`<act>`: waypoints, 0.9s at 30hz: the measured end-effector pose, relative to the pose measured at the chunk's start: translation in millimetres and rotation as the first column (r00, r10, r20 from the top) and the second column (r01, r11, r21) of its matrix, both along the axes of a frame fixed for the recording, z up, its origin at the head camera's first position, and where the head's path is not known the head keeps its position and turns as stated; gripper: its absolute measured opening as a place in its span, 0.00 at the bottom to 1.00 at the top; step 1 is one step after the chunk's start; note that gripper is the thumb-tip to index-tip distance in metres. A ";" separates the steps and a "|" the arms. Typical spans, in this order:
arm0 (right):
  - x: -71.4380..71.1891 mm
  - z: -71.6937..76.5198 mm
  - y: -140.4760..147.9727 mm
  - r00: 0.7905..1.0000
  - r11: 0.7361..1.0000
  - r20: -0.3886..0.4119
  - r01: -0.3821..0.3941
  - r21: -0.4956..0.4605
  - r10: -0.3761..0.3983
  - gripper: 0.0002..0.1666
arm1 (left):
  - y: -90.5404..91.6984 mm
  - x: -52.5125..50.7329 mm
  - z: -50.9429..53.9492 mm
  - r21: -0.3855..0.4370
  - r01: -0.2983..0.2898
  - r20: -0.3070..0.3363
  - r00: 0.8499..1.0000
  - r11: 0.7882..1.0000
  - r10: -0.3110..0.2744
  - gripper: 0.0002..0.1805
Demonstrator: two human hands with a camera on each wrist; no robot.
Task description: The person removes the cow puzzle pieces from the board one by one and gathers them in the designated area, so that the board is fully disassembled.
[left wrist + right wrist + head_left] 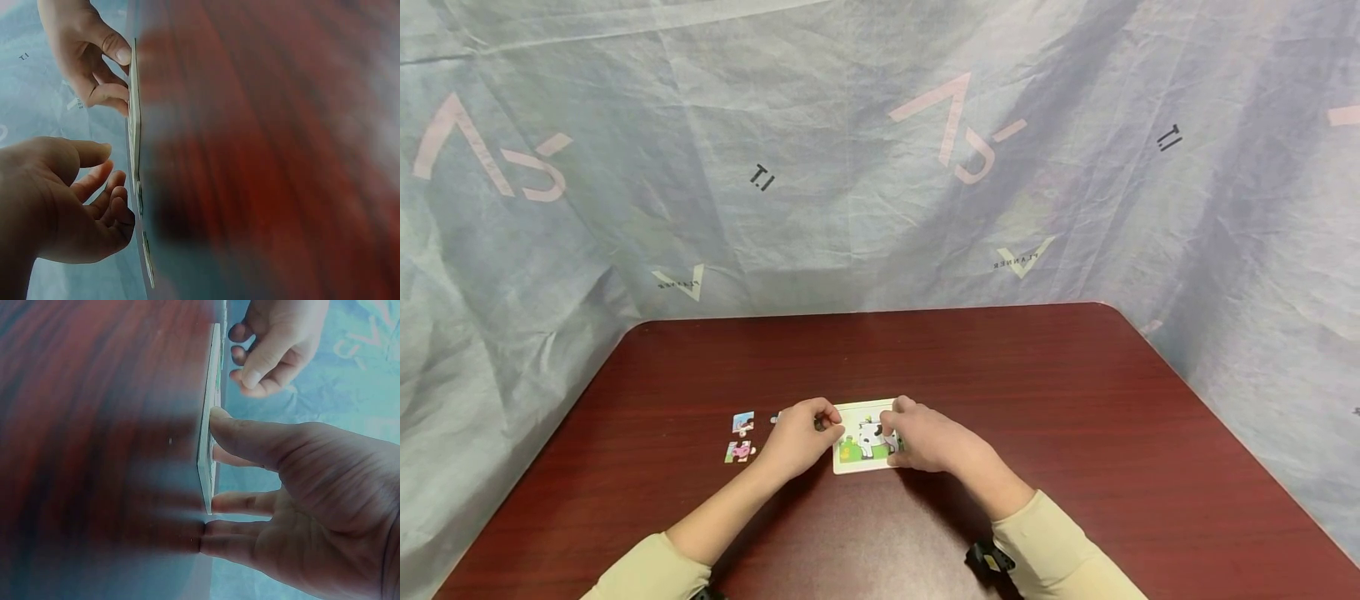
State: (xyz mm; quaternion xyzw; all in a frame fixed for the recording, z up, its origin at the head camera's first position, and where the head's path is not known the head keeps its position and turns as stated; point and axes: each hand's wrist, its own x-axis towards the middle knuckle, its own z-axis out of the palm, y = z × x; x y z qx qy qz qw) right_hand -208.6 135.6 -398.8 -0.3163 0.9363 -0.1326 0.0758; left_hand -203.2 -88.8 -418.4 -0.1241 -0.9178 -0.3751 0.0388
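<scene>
A puzzle board with a pale frame and a cow picture on green lies flat on the table. My right hand rests on its right side, thumb and fingertips touching the board; the right wrist view also shows this right hand with fingers spread at the board's edge. At the board's left side hovers my left hand, fingers bent. In the left wrist view, the left hand has thumb and fingertips apart, with nothing visible between them. The right hand covers the board's right edge.
Left of the left hand lie loose jigsaw pieces: a blue one, a pink one, and another partly hidden by that hand. The dark red table meets a grey cloth backdrop behind and at the sides.
</scene>
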 end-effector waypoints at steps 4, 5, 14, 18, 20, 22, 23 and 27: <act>-0.7 -0.6 0.5 1.000 1.000 0.006 -0.001 0.003 0.001 0.15 | 7.1 -1.8 -0.1 -0.001 0.029 0.013 1.000 1.000 -0.029 0.05; -0.9 -0.8 0.6 1.000 1.000 0.006 0.000 0.004 0.000 0.15 | 8.8 -2.4 0.1 0.001 0.035 0.019 0.999 0.999 -0.035 0.05; -1.6 -1.2 0.5 1.000 1.000 0.000 -0.012 0.013 0.012 0.15 | 21.7 -7.0 0.0 -0.021 0.063 0.052 0.997 0.998 -0.062 0.07; -1.3 -0.4 0.7 1.000 1.000 -0.002 -0.014 0.013 0.014 0.15 | 25.7 -9.8 -1.6 -0.025 0.071 0.076 0.995 0.997 -0.068 0.09; -1.2 -0.1 0.9 1.000 1.000 -0.006 -0.017 0.013 0.017 0.15 | 27.1 -10.6 -1.6 -0.032 0.072 0.080 0.994 0.997 -0.069 0.10; -1.0 0.1 1.1 1.000 1.000 -0.011 -0.021 0.013 0.021 0.15 | 28.1 -11.2 -1.1 -0.047 0.072 0.088 0.994 0.996 -0.068 0.11; -0.9 0.1 1.2 1.000 1.000 -0.013 -0.023 0.013 0.023 0.15 | 28.4 -11.4 -1.0 -0.056 0.073 0.095 0.993 0.996 -0.067 0.11; -0.6 0.0 1.1 0.999 1.000 -0.018 -0.029 0.011 0.029 0.15 | 29.8 -11.6 -0.5 -0.095 0.070 0.123 0.991 0.993 -0.058 0.12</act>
